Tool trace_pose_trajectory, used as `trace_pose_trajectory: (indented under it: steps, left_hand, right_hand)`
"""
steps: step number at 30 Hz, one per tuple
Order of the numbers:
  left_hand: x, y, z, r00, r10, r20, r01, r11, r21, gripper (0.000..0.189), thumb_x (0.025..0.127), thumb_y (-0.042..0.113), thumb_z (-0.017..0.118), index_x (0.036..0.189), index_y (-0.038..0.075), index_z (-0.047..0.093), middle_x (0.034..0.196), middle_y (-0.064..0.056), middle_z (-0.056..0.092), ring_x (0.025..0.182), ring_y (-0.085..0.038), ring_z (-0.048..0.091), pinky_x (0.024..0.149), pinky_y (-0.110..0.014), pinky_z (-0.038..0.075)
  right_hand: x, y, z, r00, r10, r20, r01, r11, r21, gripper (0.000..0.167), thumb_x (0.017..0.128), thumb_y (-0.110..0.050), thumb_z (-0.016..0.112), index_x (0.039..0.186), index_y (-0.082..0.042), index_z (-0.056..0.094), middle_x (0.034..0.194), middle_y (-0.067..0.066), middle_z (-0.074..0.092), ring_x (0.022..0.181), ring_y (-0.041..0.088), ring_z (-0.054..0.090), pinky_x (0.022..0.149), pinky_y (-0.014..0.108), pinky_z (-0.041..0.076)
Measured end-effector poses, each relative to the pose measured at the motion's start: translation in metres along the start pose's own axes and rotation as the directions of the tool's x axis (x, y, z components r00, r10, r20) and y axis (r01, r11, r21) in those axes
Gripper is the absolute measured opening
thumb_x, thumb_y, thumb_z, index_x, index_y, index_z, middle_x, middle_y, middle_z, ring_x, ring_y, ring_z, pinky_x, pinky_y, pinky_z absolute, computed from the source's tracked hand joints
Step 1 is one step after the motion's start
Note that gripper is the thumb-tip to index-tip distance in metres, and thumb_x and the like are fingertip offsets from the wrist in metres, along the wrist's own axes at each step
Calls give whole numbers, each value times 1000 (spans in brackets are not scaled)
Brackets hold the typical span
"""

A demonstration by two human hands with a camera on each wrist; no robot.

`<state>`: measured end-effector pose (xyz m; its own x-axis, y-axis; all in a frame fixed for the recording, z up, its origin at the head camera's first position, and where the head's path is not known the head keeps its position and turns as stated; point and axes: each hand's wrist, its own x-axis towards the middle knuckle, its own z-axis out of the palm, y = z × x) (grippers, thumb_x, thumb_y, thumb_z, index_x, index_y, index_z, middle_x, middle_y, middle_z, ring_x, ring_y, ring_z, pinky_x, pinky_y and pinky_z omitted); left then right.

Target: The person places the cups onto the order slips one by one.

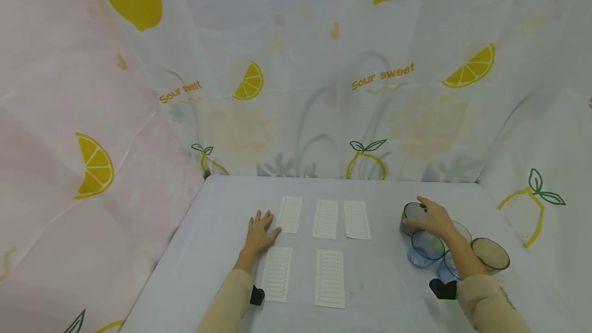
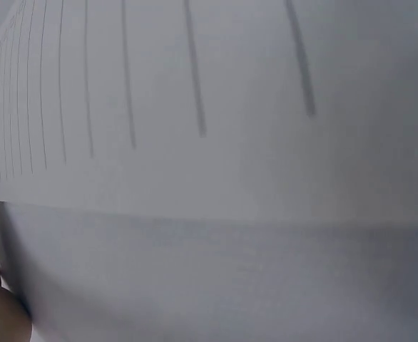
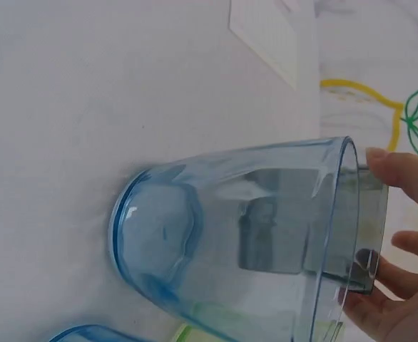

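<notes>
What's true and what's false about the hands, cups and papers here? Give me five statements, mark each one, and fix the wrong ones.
1. The right hand has its thumb and fingers around the grey cup. True.
2. The left hand is holding a cup. False: it holds nothing and is beside the paper strips.
3. Three strips lie in the far row, two in the near row. True.
4. In the head view, the brown cup is left of both blue cups. False: it is right of them.
5. The backdrop shows "Sour sweet" lettering. True.
</notes>
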<state>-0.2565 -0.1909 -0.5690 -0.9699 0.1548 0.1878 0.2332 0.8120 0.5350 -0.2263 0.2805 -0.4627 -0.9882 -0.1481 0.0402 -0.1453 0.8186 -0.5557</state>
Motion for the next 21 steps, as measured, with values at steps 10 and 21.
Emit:
trace_pose_trajectory:
  steps: [10,21]
  left_hand:
    - [-3,1,2,998,30,-47,-31,999,-16,48,85,25,67,121,-6,58,134,-27,48,132,-51,27,109,-65,13]
    - [-4,0,6,999,35,-20,-36,999,-2,48,86,26,64,123,-4,57,134,-24,49,133,-49,28,111,-61,13]
  right_hand:
    - [12,-24,5,999,-28,17,26,994,105,84,77,-29,74,132,21,34,129,39,44,108,53,52,82,51,52]
    - [29,-51,23,999,-46,-18,48,990,129,79,76,-25,76,129,21,39,125,37,49,112,49,51,92,54,46]
